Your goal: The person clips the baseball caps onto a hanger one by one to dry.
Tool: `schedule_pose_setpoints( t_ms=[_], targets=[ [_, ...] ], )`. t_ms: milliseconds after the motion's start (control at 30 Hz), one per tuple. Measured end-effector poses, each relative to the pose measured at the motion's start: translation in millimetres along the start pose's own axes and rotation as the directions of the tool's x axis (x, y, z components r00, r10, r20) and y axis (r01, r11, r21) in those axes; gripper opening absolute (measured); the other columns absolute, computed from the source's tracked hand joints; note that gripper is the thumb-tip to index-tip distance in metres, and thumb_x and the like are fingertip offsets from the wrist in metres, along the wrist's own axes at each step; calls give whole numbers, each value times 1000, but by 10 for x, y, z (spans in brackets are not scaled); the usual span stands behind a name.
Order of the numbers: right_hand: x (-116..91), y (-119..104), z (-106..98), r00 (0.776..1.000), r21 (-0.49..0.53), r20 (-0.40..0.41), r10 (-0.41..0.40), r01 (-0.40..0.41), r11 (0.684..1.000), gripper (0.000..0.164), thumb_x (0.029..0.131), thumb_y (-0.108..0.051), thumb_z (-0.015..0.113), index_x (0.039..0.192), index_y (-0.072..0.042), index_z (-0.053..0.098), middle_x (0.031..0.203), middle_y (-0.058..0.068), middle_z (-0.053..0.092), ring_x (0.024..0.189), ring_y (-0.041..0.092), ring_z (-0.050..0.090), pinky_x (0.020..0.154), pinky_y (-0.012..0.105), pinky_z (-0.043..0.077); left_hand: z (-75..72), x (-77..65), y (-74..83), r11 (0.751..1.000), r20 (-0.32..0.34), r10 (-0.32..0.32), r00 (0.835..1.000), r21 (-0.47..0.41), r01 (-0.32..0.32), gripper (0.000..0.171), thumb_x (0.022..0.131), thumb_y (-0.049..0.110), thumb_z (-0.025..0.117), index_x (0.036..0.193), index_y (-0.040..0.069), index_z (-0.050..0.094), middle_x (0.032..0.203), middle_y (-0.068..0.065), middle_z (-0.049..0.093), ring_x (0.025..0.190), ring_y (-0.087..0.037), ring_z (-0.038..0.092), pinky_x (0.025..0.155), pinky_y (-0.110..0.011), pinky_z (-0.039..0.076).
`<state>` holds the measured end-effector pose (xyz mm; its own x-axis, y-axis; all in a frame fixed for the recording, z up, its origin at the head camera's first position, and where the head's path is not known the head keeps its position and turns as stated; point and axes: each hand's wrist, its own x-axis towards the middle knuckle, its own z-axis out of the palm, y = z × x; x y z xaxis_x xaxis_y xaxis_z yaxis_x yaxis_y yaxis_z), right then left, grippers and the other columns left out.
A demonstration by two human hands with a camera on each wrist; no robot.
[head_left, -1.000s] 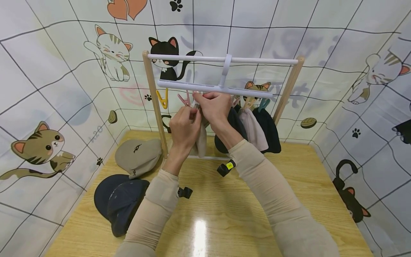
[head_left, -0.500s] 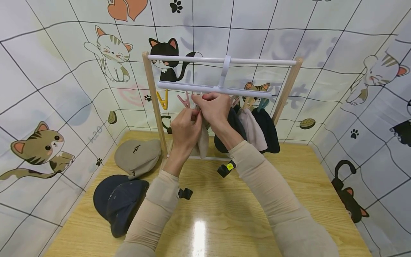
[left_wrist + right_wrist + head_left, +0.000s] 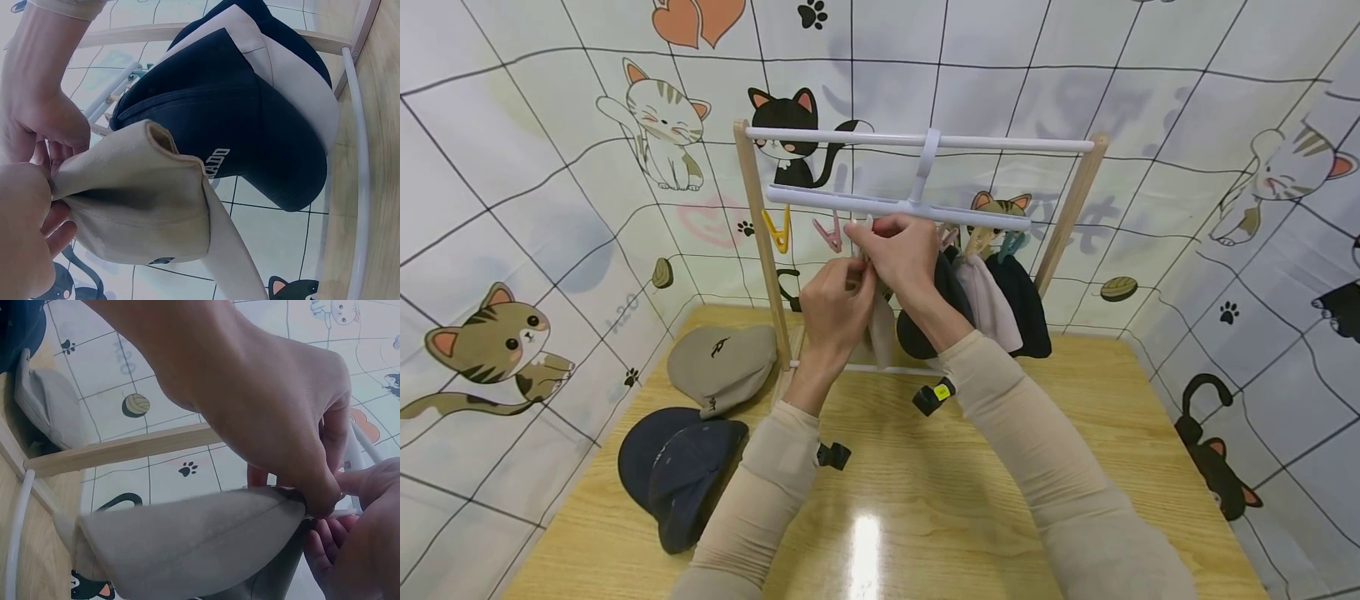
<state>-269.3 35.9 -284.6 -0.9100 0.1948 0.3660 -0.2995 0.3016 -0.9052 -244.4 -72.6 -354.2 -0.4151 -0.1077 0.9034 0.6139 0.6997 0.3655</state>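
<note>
In the head view, both hands meet just under the white hanger (image 3: 850, 200). My left hand (image 3: 835, 304) pinches the gathered edge of a beige cap (image 3: 144, 194), which hangs down with its brim lowest. Slightly higher, my right hand (image 3: 898, 254) holds a whitish clothespin (image 3: 342, 513) between thumb and fingers, right at the cap's pinched edge. The fingers largely hide the clip. Right of the hands, a dark cap with white lettering (image 3: 206, 119), a pale pink cap (image 3: 988, 304) and a black cap (image 3: 1021, 304) hang from clips.
A wooden rack (image 3: 760, 242) with a white top rod (image 3: 850, 136) carries the hanger. A yellow clip (image 3: 777, 229) and a pink clip (image 3: 828, 232) dangle at its left. A khaki cap (image 3: 718, 362) and navy caps (image 3: 696, 475) lie on the wooden table (image 3: 940, 500).
The hanger and its clips have shifted slightly left. The beige cap's lower end has swung a little right, while both hands keep their hold in nearly the same place.
</note>
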Motion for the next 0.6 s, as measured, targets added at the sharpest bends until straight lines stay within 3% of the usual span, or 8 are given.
schedule_pose_setpoints(
  t_ms=[333,600],
  targets=[
    [-26,-20,-42,999,-24,43,-26,27,999,35,90,-39,95,101,-7,86,99,8,84,86,18,75,69,27,56,-1,-21,-12,999,10,-7,1000,-37,7,15,104,12,78,96,0,79,89,-16,82,73,-27,82,69,-41,68],
    [-50,-3,-84,993,31,82,-89,87,996,30,99,-34,85,107,-6,87,103,12,86,90,18,78,75,25,58,-25,-36,-19,997,24,-44,999,-56,45,16,106,16,75,102,1,80,95,-16,84,76,-27,84,70,-41,69]
  ],
)
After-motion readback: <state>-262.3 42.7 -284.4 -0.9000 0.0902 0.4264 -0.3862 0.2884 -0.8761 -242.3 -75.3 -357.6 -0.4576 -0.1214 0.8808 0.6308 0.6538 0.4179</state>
